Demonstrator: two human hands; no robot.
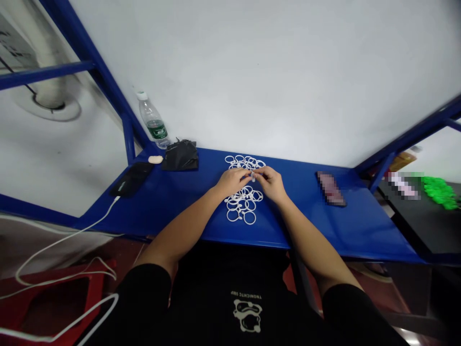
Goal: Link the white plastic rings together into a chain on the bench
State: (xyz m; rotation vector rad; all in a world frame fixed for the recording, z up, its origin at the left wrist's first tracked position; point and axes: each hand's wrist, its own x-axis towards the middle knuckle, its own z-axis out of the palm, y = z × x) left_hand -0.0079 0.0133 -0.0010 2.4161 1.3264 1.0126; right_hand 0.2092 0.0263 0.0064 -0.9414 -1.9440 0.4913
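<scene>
My left hand (233, 181) and my right hand (272, 183) meet over the middle of the blue table, fingertips pinched together around a small whitish plastic ring (253, 177). Fingers cover most of that piece, so its full shape is hidden. Beyond my hands lies a cluster of white plastic rings (229, 159), each round with a small knob or eyelet. Closer to my body, below my hands, a second group of similar white rings (249, 217) lies flat, several of them overlapping.
On the blue table (302, 226) a phone (330, 188) lies at right. At left are a black device (131, 179) with a white cable, a black plastic bag (181, 155), a beige object (155, 159) and a water bottle (154, 120). Blue frame posts and a white wall surround it.
</scene>
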